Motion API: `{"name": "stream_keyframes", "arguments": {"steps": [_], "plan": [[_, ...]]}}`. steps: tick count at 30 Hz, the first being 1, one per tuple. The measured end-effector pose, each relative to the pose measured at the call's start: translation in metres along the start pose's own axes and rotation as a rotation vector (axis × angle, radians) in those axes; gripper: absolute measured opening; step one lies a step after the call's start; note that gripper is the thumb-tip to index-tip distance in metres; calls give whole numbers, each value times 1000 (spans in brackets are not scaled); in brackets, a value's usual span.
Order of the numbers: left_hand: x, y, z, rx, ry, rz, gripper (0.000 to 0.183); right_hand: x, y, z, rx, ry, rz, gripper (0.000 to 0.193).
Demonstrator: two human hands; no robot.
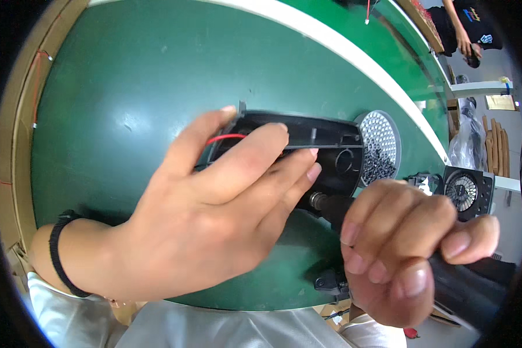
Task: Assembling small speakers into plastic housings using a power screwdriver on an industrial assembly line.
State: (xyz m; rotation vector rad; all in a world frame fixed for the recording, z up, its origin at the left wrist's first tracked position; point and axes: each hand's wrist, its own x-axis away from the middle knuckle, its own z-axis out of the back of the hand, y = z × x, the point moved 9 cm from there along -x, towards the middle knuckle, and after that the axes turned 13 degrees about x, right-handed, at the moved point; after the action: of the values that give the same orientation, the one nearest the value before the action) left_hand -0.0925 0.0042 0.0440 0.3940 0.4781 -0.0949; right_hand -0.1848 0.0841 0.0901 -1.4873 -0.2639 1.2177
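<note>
A black plastic housing [351, 137] is held by the left hand [209, 226] over the green table [127, 87], a red wire [226, 137] seen between two fingers. A black cylindrical tool [467, 284] is gripped in the right hand [391, 249], its metal collar [316, 200] at the housing's lower edge, contact unclear. Small dark parts [378, 165] are heaped in a round dish [397, 142] beside the housing.
</note>
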Motion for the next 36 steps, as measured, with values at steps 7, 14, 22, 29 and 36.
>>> {"name": "stream_keyframes", "arguments": {"steps": [7,14,22,29,36], "plan": [[2,-19,-2,71,-160,104,55,-6,-12,48,-218,202,24,35],[-93,-129,3,241,-82,70,52,15,-40,173,87,781,70,45],[-234,-355,-10,-93,71,486,44,13,-33,203,341,855,-37,31],[-298,-273,-43,-726,-140,269,86,17,-35,212,338,865,-43,31],[-290,-236,-81,-426,-592,-207,74,21,-42,205,307,877,-26,30]]}}
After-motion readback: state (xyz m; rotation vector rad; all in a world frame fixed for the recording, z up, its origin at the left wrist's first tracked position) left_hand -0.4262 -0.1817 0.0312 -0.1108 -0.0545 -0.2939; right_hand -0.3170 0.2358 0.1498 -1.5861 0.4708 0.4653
